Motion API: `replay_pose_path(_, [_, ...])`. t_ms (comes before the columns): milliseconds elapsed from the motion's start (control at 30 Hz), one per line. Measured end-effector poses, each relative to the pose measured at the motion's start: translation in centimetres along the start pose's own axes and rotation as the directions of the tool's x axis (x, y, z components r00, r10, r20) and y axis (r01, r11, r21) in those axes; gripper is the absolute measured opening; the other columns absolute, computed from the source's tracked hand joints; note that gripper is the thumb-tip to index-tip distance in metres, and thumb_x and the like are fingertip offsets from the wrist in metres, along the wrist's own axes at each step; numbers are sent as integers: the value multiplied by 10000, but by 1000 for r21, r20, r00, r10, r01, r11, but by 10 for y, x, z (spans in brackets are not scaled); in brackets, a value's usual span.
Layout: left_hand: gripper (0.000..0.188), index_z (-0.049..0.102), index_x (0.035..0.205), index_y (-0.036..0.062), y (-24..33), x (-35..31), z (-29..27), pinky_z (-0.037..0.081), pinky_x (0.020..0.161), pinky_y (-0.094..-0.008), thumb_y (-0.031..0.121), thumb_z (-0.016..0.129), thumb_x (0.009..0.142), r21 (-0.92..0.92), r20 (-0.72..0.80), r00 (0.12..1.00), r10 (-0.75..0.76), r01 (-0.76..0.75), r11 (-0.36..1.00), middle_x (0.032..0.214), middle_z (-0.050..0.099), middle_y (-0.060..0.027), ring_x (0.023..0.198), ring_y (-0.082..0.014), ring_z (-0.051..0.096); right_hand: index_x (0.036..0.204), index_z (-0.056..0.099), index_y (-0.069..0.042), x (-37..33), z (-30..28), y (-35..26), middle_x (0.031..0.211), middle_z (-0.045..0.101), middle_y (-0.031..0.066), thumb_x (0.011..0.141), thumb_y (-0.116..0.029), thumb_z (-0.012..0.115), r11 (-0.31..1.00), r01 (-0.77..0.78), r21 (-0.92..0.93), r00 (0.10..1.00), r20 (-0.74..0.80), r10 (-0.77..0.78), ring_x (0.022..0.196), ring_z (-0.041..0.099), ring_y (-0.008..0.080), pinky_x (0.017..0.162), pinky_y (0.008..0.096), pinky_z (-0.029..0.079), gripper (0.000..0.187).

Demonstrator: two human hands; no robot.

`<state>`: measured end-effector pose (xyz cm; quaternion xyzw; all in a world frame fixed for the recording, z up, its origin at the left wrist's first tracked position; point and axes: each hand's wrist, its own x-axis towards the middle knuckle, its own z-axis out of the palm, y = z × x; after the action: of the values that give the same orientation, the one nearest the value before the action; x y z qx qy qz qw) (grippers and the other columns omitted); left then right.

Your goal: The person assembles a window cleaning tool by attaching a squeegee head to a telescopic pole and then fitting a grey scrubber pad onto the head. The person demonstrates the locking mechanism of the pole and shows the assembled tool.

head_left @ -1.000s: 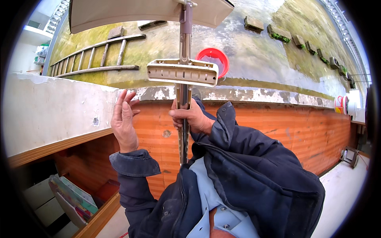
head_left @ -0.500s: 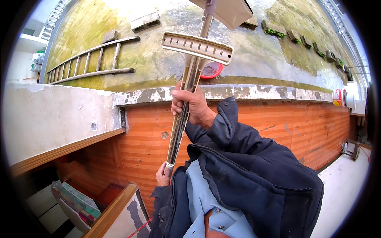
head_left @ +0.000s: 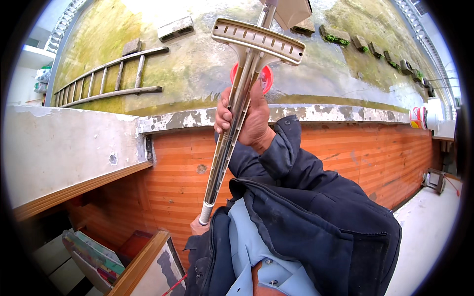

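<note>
A long-handled tool [head_left: 222,160] with a metal pole, a beige channel along it and a white grip stretches away from me. Across the pole sits a beige slotted crosspiece [head_left: 258,39], and a flat beige plate [head_left: 292,14] shows at the far end, cut off by the view's edge. Wrapped around the middle of the pole, my right hand [head_left: 249,116] has its thumb along the right side. My left hand [head_left: 198,226] is at the white grip at the near end, most of its fingers hidden behind the grip and my sleeve.
Beyond a low peeling wall [head_left: 335,114] lies wet, mossy concrete with a red basin [head_left: 267,79], a wooden ladder [head_left: 118,76] and several blocks [head_left: 176,29]. A white-and-red bucket [head_left: 417,118] stands on the wall at right. Books [head_left: 98,254] lie at lower left.
The tool's crosspiece has moved away and slightly right. My right thumb, earlier across the pole, now lies along its right side. My left hand has shifted slightly nearer to me.
</note>
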<state>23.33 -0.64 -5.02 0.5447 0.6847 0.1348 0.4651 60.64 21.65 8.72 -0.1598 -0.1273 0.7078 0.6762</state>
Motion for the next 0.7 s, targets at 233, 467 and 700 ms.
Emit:
replay_pose_path(233, [304, 694, 936, 13, -36, 4, -1, 543, 699, -346, 200, 806, 724, 27, -22, 998, 63, -63, 998, 769, 697, -162, 757, -204, 709, 848, 503, -81, 0, 10, -2, 634, 489, 39, 784, -879, 282, 1000, 21, -11, 999, -27, -21, 542, 509, 186, 585, 386, 473, 830])
replay_pose_path(467, [305, 686, 907, 1, -1, -2, 1, 536, 676, -342, 215, 813, 732, -2, -31, 1000, -3, 3, 1000, 750, 685, -186, 745, -230, 715, 850, 516, -77, 0, 10, -2, 630, 493, 46, 797, -867, 286, 1000, 10, -12, 999, -48, -11, 539, 509, 197, 576, 391, 474, 824])
replay_pose_path(700, [296, 680, 855, -6, 0, -11, 7, 528, 641, -350, 229, 818, 737, -18, -114, 993, 17, -19, 1000, 705, 671, -187, 692, -217, 703, 835, 524, -85, -2, 14, -5, 612, 490, 48, 793, -865, 312, 1000, -16, -10, 998, -66, 15, 532, 500, 202, 574, 392, 467, 809])
